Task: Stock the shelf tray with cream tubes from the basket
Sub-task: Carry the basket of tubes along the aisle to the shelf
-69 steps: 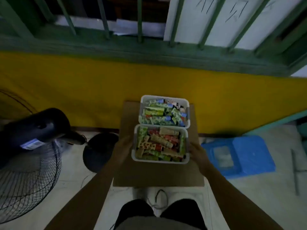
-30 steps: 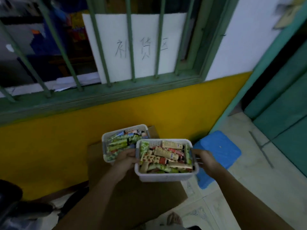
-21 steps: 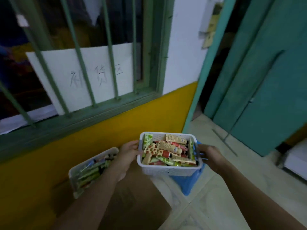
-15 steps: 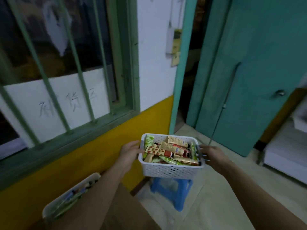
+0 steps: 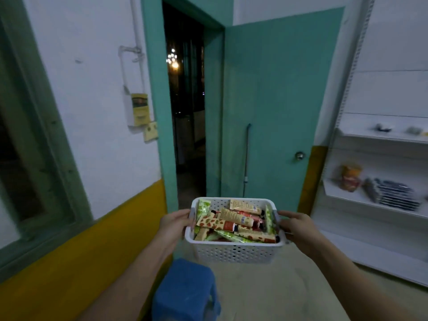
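The stocking itself has not begun: the white perforated basket [image 5: 235, 245] is full of cream tubes [image 5: 234, 222] and held in the air above the floor, near the blue stool [image 5: 185, 290]. The left hand [image 5: 174, 224] grips its left rim and the right hand [image 5: 295, 225] grips the right rim, fingers curled over the edges. The white shelves [image 5: 379, 202] stand at the right; no tray is discernible there. The basket's long axis runs left to right; the tubes lie jumbled, mostly across it.
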